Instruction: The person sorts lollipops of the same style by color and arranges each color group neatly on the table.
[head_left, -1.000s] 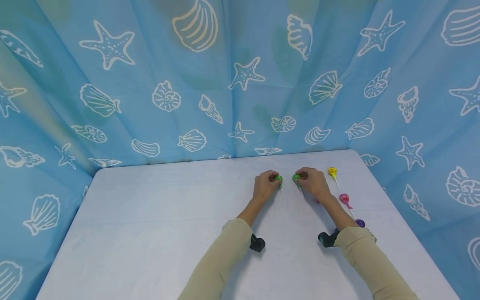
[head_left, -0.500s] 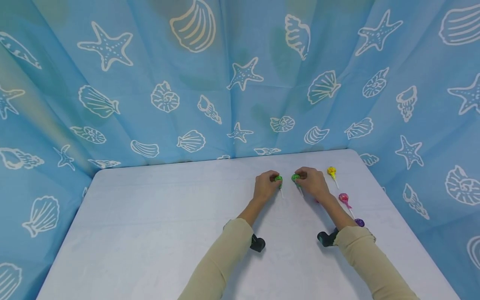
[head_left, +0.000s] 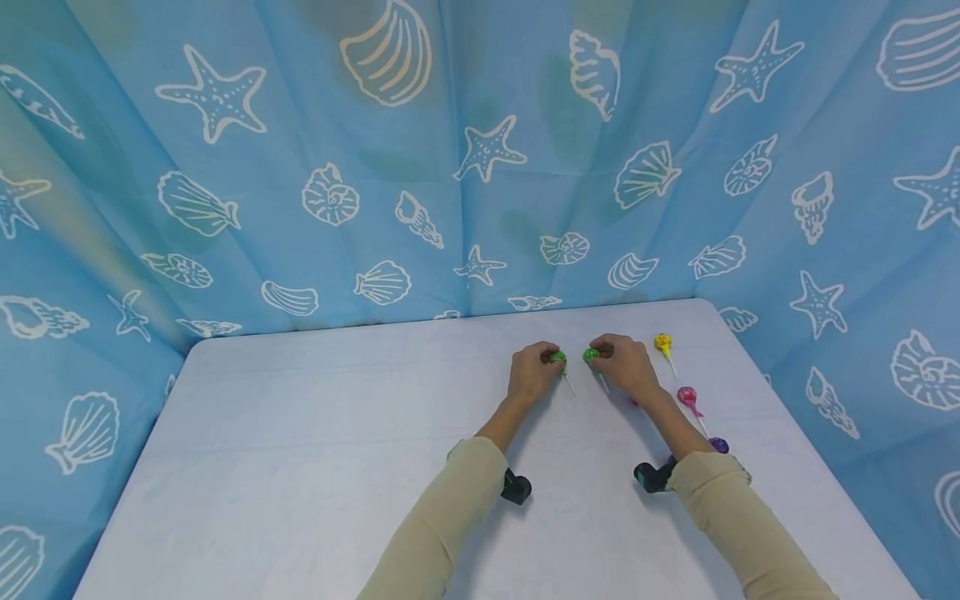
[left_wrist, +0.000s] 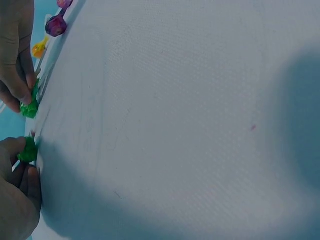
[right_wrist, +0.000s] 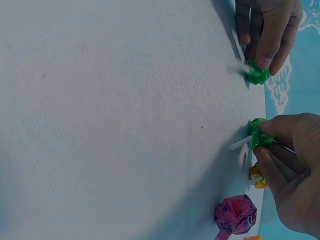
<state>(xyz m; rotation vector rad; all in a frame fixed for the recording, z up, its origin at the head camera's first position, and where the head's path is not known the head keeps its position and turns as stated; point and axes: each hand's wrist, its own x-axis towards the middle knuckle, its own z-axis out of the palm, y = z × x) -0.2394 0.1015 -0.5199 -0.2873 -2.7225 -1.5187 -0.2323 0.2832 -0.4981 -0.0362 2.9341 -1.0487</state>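
Note:
My left hand [head_left: 531, 372] pinches a green-wrapped lollipop [left_wrist: 30, 150] by its head, the white stick slanting toward me. A short gap to the right, my right hand [head_left: 627, 363] pinches a second green lollipop [right_wrist: 257, 131] between thumb and fingertips, its white stick also pointing my way. Both heads sit close over the far part of the white table [head_left: 330, 417], side by side. In the right wrist view the left hand's lollipop [right_wrist: 257, 74] shows above the right hand's one.
Right of my right hand lie a yellow lollipop [head_left: 663, 343], a pink one [head_left: 687, 397] and a purple one [head_left: 718, 445] partly behind the sleeve. Another pink wrapper peeks out under the right wrist. A blue shell-patterned curtain [head_left: 420, 167] hangs along the back and sides.
The stick of the left hand's lollipop has swung slightly to the right. Both hands otherwise stay in place, and the right hand's lollipop looks the same.

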